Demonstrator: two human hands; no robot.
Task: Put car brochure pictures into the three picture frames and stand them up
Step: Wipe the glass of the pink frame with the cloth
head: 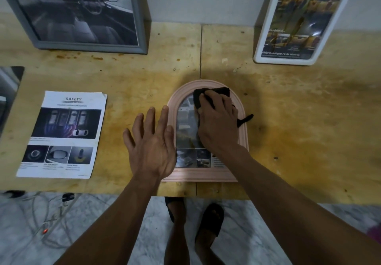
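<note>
A pink arched picture frame (243, 120) lies flat near the table's front edge with a car brochure picture inside it. My left hand (151, 143) rests flat with spread fingers on the frame's left side and the table. My right hand (218, 120) presses a black cloth (214, 93) onto the frame's glass, fingers bent over the cloth. A grey frame (82, 47) with a car interior picture stands at the back left. A white frame (268, 37) with a brochure picture stands at the back right.
A loose "SAFETY" brochure page (66, 134) lies on the wooden table (309, 120) to the left. Another dark sheet (9, 91) shows at the far left edge. Cables (49, 219) lie on the marble floor beneath, beside my sandalled feet (210, 219).
</note>
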